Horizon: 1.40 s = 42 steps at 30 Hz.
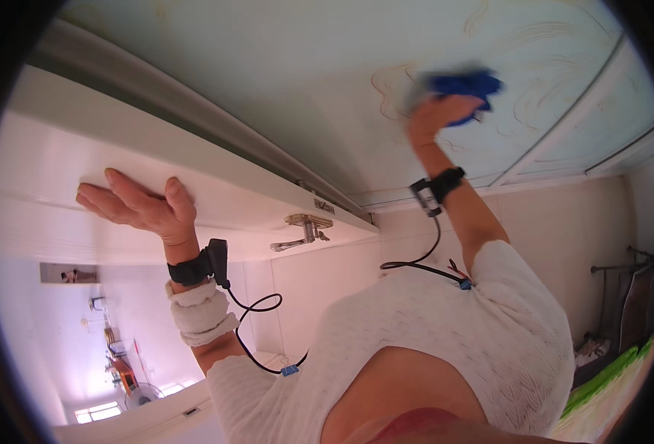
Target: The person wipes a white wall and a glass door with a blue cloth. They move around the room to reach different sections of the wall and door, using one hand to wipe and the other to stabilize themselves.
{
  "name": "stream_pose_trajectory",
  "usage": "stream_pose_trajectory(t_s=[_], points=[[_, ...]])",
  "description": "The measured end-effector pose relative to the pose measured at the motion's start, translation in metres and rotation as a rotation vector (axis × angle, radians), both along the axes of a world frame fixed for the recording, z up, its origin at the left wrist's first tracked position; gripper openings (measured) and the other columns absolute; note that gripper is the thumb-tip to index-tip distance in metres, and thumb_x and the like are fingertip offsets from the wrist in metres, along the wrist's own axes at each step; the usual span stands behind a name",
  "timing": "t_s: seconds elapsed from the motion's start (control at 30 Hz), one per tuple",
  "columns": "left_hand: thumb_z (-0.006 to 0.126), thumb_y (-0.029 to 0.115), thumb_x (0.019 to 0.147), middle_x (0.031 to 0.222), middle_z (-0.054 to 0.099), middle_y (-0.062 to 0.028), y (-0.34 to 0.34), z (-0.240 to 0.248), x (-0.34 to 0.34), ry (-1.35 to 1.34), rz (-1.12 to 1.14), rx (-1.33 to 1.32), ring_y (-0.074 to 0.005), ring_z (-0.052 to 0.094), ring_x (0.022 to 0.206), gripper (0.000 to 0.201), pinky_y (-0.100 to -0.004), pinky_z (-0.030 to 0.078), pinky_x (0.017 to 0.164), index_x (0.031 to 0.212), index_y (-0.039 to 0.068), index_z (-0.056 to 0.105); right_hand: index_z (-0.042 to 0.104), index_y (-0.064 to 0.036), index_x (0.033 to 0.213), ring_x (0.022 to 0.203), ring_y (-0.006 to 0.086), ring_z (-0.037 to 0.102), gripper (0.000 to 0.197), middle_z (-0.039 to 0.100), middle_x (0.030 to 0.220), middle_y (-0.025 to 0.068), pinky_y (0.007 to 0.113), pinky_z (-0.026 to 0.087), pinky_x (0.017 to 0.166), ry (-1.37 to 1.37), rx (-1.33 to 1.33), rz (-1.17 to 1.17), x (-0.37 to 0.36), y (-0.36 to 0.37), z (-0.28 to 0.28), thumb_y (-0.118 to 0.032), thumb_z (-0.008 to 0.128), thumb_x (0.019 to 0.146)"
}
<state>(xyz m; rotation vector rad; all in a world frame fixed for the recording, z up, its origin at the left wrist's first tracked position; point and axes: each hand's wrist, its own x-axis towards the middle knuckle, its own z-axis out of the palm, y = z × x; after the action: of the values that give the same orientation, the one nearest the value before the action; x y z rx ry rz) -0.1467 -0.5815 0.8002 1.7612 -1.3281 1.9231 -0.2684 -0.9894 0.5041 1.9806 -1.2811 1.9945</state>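
My left hand (pixel 140 206) lies flat on the face of a white door (pixel 245 177), fingers spread and nothing in them. A metal door handle (pixel 308 229) sticks out of this door, to the right of that hand. Up at the right, my right hand (pixel 441 117) grips a blue cloth (pixel 469 89) against a pale blue-green panel (pixel 304 81) with swirling brown lines. Cloth and fingers are smeared by motion, and part of the cloth is hidden behind the hand.
Black straps with small devices (pixel 210 263) sit on both wrists, their cables clipped to my white top (pixel 445 318). A metal-framed item (pixel 634 296) stands at the far right by a green patterned surface (pixel 601 392). A fan (pixel 142 394) shows at the lower left.
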Motion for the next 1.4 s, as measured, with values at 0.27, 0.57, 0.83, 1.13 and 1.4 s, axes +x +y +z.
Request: stream_pose_trajectory(t_s=[0.27,0.57,0.83,1.13,1.4], points=[[0.042,0.057,0.102,0.166,0.012,-0.0234,0.004,0.000,0.000,0.012,-0.005,0.007,-0.0472,0.013,0.150,0.075,-0.0633,0.014,0.118,0.156,0.005,0.032,0.041,-0.0396,0.150,0.138,0.0188,0.042,0.067,0.033,0.162,-0.0096,0.046,0.035,0.109,0.910,-0.762,0.612,0.029,0.096,0.009,-0.030,0.062,0.087],[0.039,0.057,0.103,0.165,0.015,-0.0235,0.004,0.008,-0.002,-0.042,0.015,-0.014,-0.0490,0.018,0.149,0.072,-0.0632,0.019,0.117,0.156,0.008,0.034,0.054,-0.0421,0.137,0.146,0.0233,0.034,0.054,0.044,0.154,-0.0090,0.052,0.028,0.117,0.838,-0.350,0.442,-0.092,-0.010,0.040,-0.043,0.067,0.085],[0.039,0.051,0.105,0.164,0.019,-0.0239,0.002,0.010,-0.006,-0.068,0.012,-0.022,-0.0461,0.022,0.149,0.069,-0.0606,0.020,0.118,0.155,0.005,0.036,0.031,-0.0003,0.153,0.149,0.0512,0.015,0.066,0.022,0.161,0.0283,0.065,0.015,0.116,-0.373,0.108,-0.036,-0.180,-0.170,0.115,-0.037,0.048,0.102],[0.037,0.052,0.105,0.165,0.019,-0.0231,0.006,0.010,-0.004,-0.038,0.028,-0.047,-0.0447,0.022,0.149,0.068,-0.0588,0.020,0.118,0.157,0.008,0.033,0.033,-0.0070,0.155,0.150,0.0497,0.011,0.070,0.019,0.163,0.0259,0.070,0.010,0.115,-0.257,-0.101,-0.134,-0.129,-0.136,0.325,-0.042,0.052,0.097],[0.032,0.055,0.105,0.165,0.017,-0.0235,0.012,0.008,0.003,-0.024,0.061,-0.024,-0.0464,0.018,0.150,0.070,-0.0611,0.019,0.118,0.158,0.010,0.030,0.058,-0.0358,0.138,0.143,0.0396,0.033,0.060,0.040,0.156,0.0082,0.068,0.022,0.114,0.374,-0.597,0.328,-0.106,-0.053,0.233,-0.047,0.072,0.081]])
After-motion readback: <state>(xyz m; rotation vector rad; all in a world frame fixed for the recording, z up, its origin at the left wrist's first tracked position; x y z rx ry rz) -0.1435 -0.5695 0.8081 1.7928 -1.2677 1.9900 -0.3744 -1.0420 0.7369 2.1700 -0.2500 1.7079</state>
